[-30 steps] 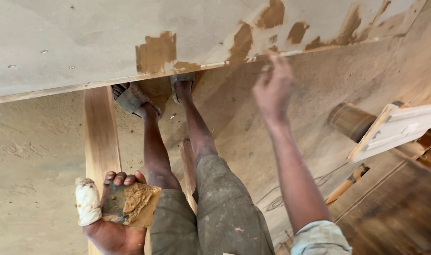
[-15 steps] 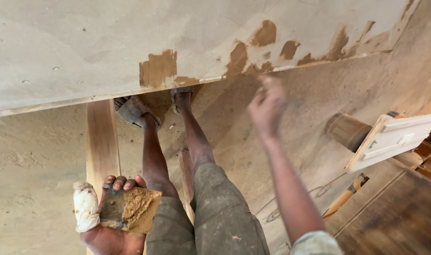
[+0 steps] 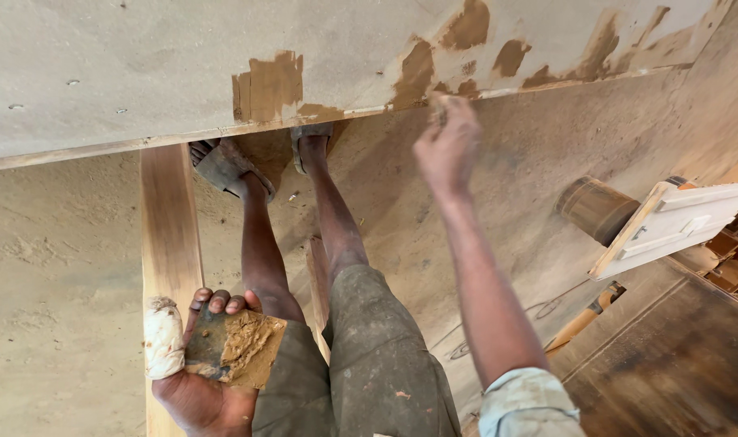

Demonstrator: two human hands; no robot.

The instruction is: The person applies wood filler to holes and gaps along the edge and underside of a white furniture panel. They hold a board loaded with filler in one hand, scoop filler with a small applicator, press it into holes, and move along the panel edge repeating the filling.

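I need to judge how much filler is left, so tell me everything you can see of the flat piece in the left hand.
The flat piece is a thin, dark, roughly square scrap, worn at its edges. A lump of tan-brown paste covers its right half. It lies nearly flat on the left hand, fingers curled over its top edge, beside a white-bandaged thumb.

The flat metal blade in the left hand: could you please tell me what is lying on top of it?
A heap of brown putty covers most of the blade in the left hand. The blade's right part is hidden beneath it; a white-wrapped thumb rests at its left edge.
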